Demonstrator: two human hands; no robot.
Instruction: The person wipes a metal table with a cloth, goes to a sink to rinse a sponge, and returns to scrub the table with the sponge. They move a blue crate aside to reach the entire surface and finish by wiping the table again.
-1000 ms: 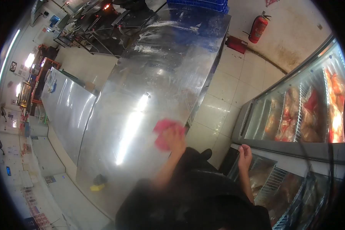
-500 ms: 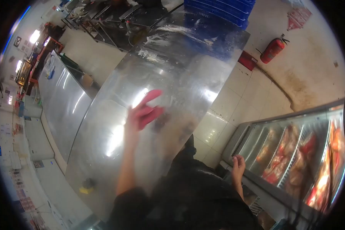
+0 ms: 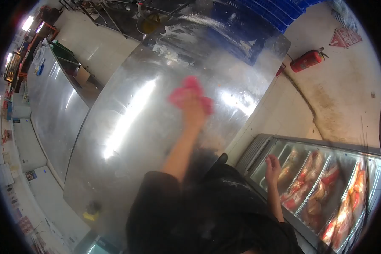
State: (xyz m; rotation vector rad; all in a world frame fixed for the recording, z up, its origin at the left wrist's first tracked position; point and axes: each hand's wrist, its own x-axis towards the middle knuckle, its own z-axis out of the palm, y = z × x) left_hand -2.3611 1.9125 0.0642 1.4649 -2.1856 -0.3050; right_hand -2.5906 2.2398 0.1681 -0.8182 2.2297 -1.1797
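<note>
My left hand (image 3: 193,111) presses a pink cloth (image 3: 189,86) against the metal table (image 3: 127,122), near the middle of its surface; motion blurs its fingers. White residue (image 3: 169,55) streaks the table beyond the cloth. Off the table's right side, my right hand (image 3: 273,169) is raised beside the display fridge (image 3: 309,146), its fingers curled together with nothing visible in them. Wrapped red and orange goods (image 3: 300,182) lie in rows in the fridge.
Blue crates (image 3: 275,12) stand at the table's far end. A red fire extinguisher (image 3: 305,61) is by the right wall. A second metal table (image 3: 57,101) stands at left. A small yellow object (image 3: 89,216) sits at the near left corner.
My left hand has moved right with the pink cloth, which now lies spread under it against the table. My right hand is slightly higher and further right as the view has shifted.
</note>
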